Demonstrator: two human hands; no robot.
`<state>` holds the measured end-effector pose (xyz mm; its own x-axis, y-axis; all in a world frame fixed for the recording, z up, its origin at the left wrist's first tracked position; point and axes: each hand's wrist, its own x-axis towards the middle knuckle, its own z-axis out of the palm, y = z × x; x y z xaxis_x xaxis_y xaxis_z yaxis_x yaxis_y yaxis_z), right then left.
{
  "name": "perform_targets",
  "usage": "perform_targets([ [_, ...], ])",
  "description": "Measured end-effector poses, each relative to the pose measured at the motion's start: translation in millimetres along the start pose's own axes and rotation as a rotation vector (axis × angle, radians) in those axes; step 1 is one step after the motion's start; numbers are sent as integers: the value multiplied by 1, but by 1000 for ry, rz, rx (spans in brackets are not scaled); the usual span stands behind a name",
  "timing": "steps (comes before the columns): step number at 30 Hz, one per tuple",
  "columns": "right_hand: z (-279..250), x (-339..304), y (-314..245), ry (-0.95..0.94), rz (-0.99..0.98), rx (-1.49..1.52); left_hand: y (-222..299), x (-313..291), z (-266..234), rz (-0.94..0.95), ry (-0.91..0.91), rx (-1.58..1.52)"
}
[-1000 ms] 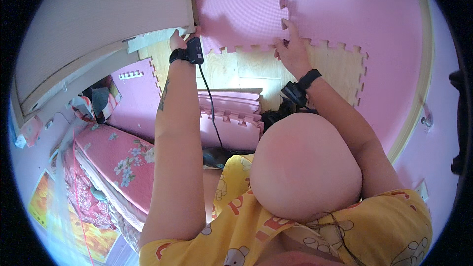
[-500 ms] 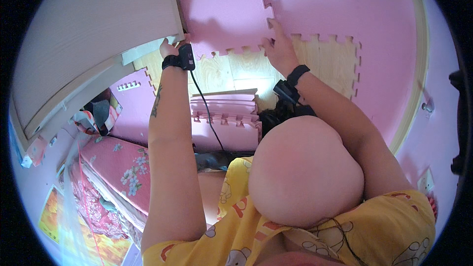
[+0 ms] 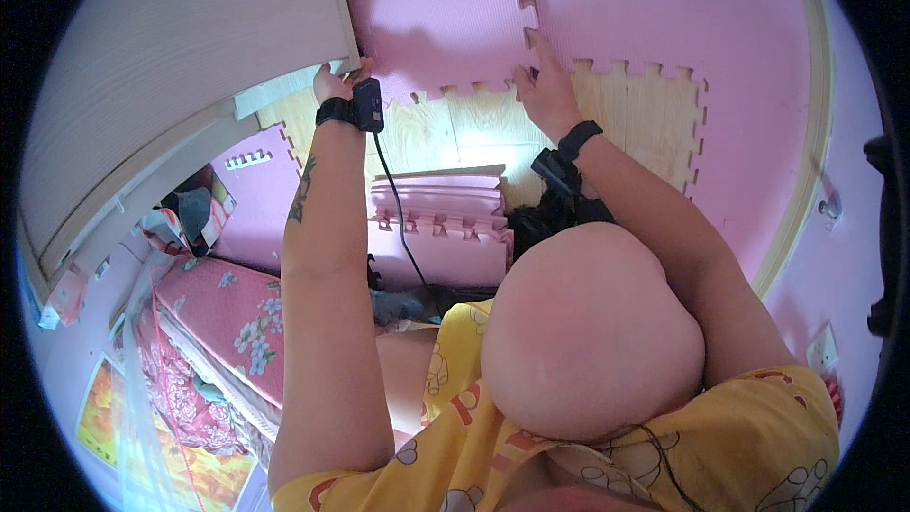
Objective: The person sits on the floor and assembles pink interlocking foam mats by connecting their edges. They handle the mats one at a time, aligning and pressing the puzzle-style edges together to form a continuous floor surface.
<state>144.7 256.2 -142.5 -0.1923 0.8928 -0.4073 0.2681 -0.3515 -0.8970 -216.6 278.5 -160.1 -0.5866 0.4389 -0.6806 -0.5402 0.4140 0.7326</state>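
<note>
My left hand is at the lower corner of a pale wooden cabinet panel. Its thumb stands apart from the fingers, which are partly hidden at the panel's edge. My right hand lies at the toothed corner of a pink foam mat tile. There the index finger stretches along the seam with a second pink tile, and the thumb is spread onto the tile's edge. A strip of wood-look floor shows below the tiles.
Folded or stacked pink foam tiles stand between my arms, beside a black fluffy thing. A large rounded bare surface, apparently my bent knee, fills the lower middle. Flowered bedding lies at left; a purple wall bounds the right.
The whole view has shifted slightly, with things appearing a little farther right. Both hands keep nearly the same places against the cabinet corner and the mat seam.
</note>
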Motion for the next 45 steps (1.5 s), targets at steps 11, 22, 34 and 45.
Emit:
perform_targets([
  [11,-15,9,-4,40,-61,79,-16,-24,-6,-73,-15,-393],
  [22,-26,5,-14,5,9,163,-29,3,-33,73,-156,94],
  [34,-31,6,-8,7,0,171,3,-42,2,-305,-99,-451],
  [45,-34,0,-9,4,-81,152,-4,6,6,-223,-275,-394],
])
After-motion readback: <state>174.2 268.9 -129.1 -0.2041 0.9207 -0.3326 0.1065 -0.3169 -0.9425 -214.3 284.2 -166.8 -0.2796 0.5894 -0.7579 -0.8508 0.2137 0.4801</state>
